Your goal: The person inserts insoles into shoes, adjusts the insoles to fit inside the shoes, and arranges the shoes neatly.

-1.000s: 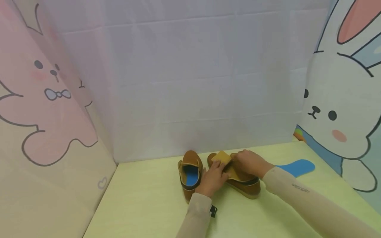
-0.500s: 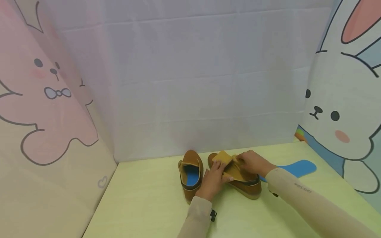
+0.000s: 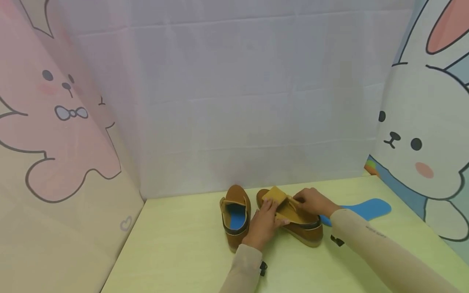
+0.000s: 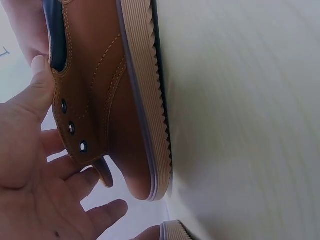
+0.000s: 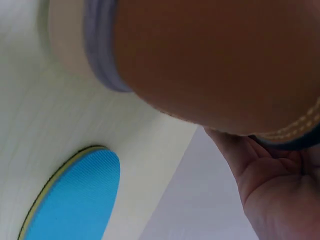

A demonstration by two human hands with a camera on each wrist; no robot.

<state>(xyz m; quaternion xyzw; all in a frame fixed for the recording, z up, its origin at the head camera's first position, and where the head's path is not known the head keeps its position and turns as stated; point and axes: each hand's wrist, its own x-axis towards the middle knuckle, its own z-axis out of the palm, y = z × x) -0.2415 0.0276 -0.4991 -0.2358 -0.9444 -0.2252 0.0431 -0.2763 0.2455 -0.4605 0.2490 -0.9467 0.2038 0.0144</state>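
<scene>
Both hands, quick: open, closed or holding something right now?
Left hand: holding the angled brown shoe at its yellow tongue.
Right hand: pinching the same shoe's far flap.

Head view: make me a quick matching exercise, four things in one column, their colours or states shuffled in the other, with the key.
1. Shoe farther left
2. Shoe farther right
3. Loose insole
4. Table

A. Pale yellow-green
B. Held by the left hand and right hand
C. Blue, lying outside both shoes
D. Brown, with a blue inner sole showing inside

Pairs: 1-D, 2-B, 3-C, 4-A
</scene>
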